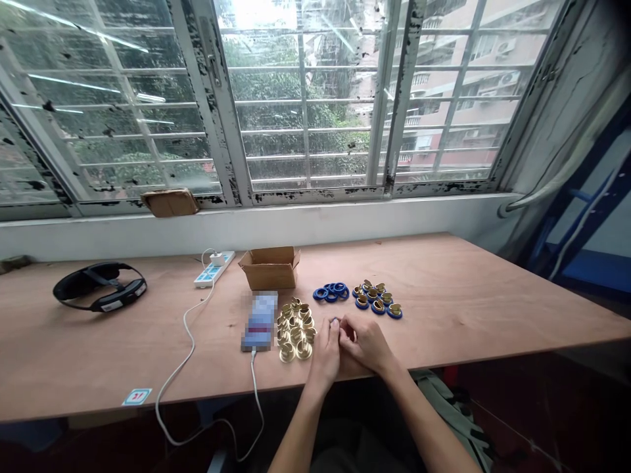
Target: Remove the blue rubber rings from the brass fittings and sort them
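Note:
My left hand [326,348] and my right hand [363,340] meet at the table's front edge, fingers closed and fingertips together. A bit of blue shows between them, apparently a blue ring [336,320]; most of it is hidden by the fingers. Left of my left hand lies a cluster of gold-coloured metal pieces [296,335] with round bases and curved tops. Beyond my hands is a small pile of loose blue rings [331,292]. Further right, several gold pieces with blue rings around their bases [377,300] are grouped together.
An open cardboard box [269,272] stands behind a charging phone [259,322]. Its white cable [186,328] runs over the table [468,302] and hangs off the front edge. A power strip [214,269] and a black headset [101,289] lie to the left, below barred windows.

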Demonstrator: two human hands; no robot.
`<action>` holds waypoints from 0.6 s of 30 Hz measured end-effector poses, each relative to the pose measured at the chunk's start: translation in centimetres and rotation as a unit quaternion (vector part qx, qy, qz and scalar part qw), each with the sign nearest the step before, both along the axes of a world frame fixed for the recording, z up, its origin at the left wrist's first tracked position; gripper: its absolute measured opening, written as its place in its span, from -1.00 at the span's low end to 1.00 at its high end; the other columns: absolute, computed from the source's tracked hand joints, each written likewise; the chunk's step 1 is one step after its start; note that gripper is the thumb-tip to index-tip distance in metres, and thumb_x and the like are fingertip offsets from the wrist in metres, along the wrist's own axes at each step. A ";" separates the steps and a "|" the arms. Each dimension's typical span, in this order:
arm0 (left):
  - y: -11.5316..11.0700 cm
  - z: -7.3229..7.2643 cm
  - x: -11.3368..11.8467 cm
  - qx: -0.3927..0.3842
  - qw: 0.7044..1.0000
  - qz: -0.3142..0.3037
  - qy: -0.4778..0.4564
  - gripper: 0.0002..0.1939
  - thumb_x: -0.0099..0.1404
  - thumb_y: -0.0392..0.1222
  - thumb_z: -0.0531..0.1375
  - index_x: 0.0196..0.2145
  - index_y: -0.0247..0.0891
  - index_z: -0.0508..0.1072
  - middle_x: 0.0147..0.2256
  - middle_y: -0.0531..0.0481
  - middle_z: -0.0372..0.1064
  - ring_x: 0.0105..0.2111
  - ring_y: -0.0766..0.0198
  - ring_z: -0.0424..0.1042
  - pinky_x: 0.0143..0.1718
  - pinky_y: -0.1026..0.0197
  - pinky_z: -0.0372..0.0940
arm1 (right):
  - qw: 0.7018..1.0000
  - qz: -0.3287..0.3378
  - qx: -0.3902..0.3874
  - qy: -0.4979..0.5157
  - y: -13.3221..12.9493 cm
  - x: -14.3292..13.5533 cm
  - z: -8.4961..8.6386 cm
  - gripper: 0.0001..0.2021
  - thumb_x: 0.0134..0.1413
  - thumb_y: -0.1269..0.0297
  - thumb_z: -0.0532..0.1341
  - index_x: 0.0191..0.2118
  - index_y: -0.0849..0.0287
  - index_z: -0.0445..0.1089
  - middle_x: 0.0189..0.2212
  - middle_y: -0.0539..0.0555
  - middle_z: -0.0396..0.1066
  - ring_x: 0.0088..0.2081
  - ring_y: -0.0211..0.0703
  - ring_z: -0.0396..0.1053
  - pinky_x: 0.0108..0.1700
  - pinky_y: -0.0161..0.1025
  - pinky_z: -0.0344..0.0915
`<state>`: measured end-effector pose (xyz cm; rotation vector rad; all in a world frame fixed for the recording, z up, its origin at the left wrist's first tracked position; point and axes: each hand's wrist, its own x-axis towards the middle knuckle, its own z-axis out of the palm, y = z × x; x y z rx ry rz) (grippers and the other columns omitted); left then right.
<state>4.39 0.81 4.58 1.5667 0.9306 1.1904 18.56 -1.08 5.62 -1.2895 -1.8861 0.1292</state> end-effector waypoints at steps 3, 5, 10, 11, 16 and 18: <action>0.0 -0.1 0.0 -0.007 1.000 -0.007 -0.002 -0.60 0.50 0.14 0.01 -0.28 -0.20 0.42 -0.32 -0.02 0.43 -0.27 0.16 0.42 -0.19 0.18 0.29 | 1.000 0.006 -0.003 0.012 0.0 0.1 0.1 -0.87 0.22 0.36 0.16 -0.38 0.12 0.29 -0.50 -0.03 0.39 -0.50 -0.23 0.28 -0.38 -0.30 0.12; 0.1 -0.2 0.0 -0.011 1.000 -0.004 -0.004 -0.57 0.50 0.16 0.01 -0.29 -0.21 0.43 -0.33 -0.03 0.43 -0.26 0.15 0.41 -0.19 0.17 0.29 | 1.000 0.013 -0.005 0.017 -0.1 0.1 0.3 -0.84 0.24 0.33 0.16 -0.41 0.12 0.27 -0.51 -0.03 0.37 -0.50 -0.22 0.28 -0.38 -0.30 0.10; 0.2 -0.2 0.0 -0.009 1.000 0.014 0.000 -0.54 0.51 0.16 -0.03 -0.30 -0.22 0.46 -0.32 -0.04 0.46 -0.23 0.13 0.42 -0.14 0.15 0.28 | 1.000 0.019 -0.013 0.019 -0.3 0.0 0.9 -0.87 0.23 0.32 0.19 -0.37 0.13 0.32 -0.52 -0.04 0.37 -0.49 -0.23 0.29 -0.39 -0.31 0.10; 0.2 -0.2 0.0 -0.004 1.000 0.015 0.003 -0.53 0.52 0.15 -0.04 -0.30 -0.22 0.46 -0.32 -0.04 0.46 -0.24 0.13 0.42 -0.15 0.15 0.27 | 1.000 0.014 -0.013 0.019 -0.3 0.0 0.9 -0.92 0.21 0.33 0.19 -0.34 0.13 0.35 -0.52 -0.05 0.38 -0.50 -0.23 0.29 -0.39 -0.32 0.11; 0.3 -0.4 0.2 0.023 0.999 0.029 0.031 -0.53 0.54 0.10 -0.07 -0.37 -0.22 0.40 -0.40 -0.01 0.41 -0.33 0.17 0.40 -0.24 0.17 0.25 | 1.000 -0.006 0.006 0.001 -0.3 -0.2 0.7 -0.90 0.12 0.41 0.23 -0.24 0.13 0.46 -0.52 -0.05 0.43 -0.51 -0.23 0.33 -0.38 -0.32 0.14; 0.4 -0.5 0.2 0.026 0.999 0.024 0.026 -0.55 0.54 0.08 -0.07 -0.35 -0.22 0.40 -0.39 -0.01 0.41 -0.33 0.17 0.41 -0.25 0.17 0.26 | 1.000 -0.006 0.011 -0.002 -0.2 -0.2 0.6 -0.90 0.10 0.43 0.24 -0.26 0.13 0.47 -0.52 -0.04 0.45 -0.51 -0.23 0.34 -0.38 -0.32 0.14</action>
